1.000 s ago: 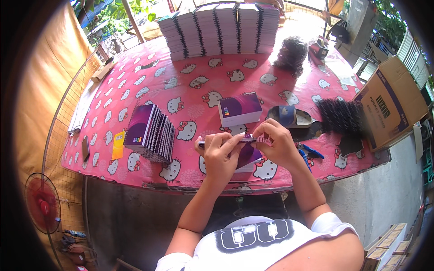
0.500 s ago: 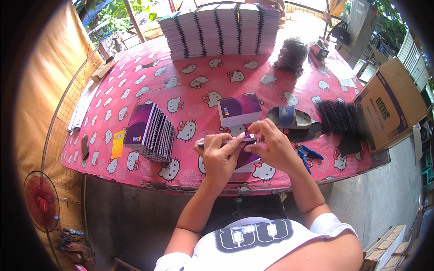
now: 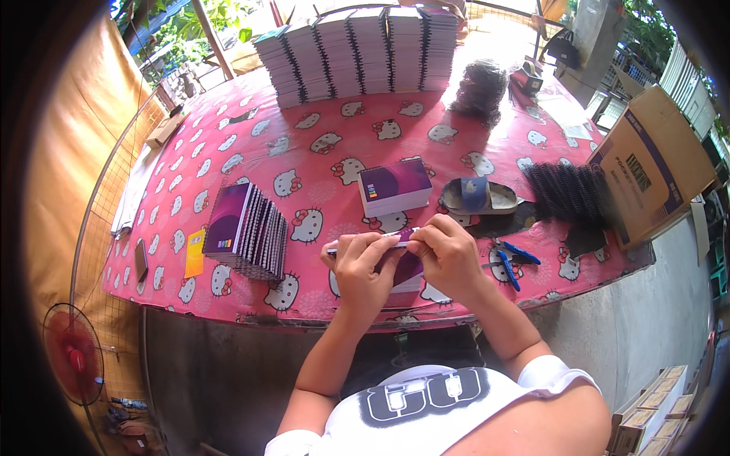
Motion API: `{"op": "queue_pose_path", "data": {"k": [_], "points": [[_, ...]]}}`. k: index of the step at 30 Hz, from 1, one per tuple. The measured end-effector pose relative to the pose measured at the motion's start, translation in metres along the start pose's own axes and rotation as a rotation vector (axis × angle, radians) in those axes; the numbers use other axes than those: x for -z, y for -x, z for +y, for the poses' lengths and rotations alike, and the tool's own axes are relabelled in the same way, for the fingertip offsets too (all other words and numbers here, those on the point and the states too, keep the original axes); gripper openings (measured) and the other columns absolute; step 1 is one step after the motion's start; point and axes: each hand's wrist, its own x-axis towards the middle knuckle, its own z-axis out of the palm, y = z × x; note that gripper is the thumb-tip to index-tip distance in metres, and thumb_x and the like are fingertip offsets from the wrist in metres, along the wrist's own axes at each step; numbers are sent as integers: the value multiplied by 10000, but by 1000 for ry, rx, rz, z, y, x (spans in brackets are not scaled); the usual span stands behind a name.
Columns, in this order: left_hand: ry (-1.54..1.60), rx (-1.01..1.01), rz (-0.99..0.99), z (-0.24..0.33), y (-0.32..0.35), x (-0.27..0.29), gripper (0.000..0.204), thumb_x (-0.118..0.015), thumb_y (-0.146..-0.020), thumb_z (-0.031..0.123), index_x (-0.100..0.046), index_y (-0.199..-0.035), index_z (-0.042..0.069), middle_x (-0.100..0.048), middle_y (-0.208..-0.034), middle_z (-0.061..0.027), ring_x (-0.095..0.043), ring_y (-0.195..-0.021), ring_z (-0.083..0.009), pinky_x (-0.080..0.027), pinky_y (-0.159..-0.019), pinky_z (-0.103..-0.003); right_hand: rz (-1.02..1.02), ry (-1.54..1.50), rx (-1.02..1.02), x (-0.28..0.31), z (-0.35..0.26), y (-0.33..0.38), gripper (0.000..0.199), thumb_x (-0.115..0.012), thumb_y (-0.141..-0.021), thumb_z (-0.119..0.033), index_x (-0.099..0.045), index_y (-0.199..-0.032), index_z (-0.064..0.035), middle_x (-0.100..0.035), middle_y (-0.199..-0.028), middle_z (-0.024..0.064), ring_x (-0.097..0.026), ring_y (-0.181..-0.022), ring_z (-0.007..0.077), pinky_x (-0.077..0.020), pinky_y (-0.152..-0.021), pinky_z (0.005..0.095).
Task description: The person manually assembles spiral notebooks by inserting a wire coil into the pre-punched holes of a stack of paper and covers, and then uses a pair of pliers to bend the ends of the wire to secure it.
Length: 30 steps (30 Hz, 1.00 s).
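From my end: the right hand [image 3: 445, 251] has just changed. Half a second ago its thumb and index stood apart; now they're pinched together at the right end of the small notebook [image 3: 407, 236]. Can't tell if they're on the coil or the cover edge. Left hand [image 3: 362, 266] stays clamped on the left part, fingers over the far side, thumb on the near side. So I read the notebook as steadied from both ends, with the work now at its right end. It's held above the purple pad [image 3: 408, 271] at the table's near edge. Finished-looking coil-bound stack [image 3: 230, 220] sits left, block of pads [image 3: 395, 188] just beyond the hands, blue-handled pliers [image 3: 508, 271] right, untouched, black coils [image 3: 566, 194] farther right.
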Motion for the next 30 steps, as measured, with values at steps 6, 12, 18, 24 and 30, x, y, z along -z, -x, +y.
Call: {"op": "queue_pose_path", "data": {"k": [6,12,18,24,30], "points": [[70,-75,-115,9,-21,6,255,-835,-659,148,-748,-899,136,-665,-817,18,-580,-817,-152,-328,-846,-337,-169,496,-266,97,135,-14,360,-731,-782,-216,-617,-1082,-52,-645,-1054,113,-582,-1083,326,-483,-895,416],[81,2,-218,-1,-19,-8,248,-819,-688,239,-720,-892,140,-671,-869,8,-594,-886,-181,-321,-886,-374,-444,679,-552,86,187,3,531,-801,-677,-195,-602,-1138,-22,-665,-1034,118,-623,-1011,307,-509,-868,399],[104,7,-223,-5,-18,-5,260,-834,-660,248,-687,-824,110,-673,-850,-1,-601,-904,-201,-337,-912,-389,-207,-412,-312,69,99,-9,444,-707,-719,-62,-628,-1153,-8,-685,-954,68,-638,-866,134,-531,-786,312],[152,90,-249,-3,-20,-1,256,-841,-653,241,-690,-813,109,-674,-827,-1,-602,-891,-198,-335,-917,-397,-375,-791,-450,59,98,-23,280,-734,-664,-1,-692,-941,-5,-702,-914,54,-636,-845,118,-518,-756,298],[120,87,-126,-16,-18,5,338,-872,-620,154,-691,-894,73,-573,-1125,-107,-588,-1008,-279,-491,-852,-391,-300,-1026,-583,46,101,-16,396,-751,-627,0,-671,-1015,7,-701,-867,89,-651,-759,137,-522,-662,285]]}}
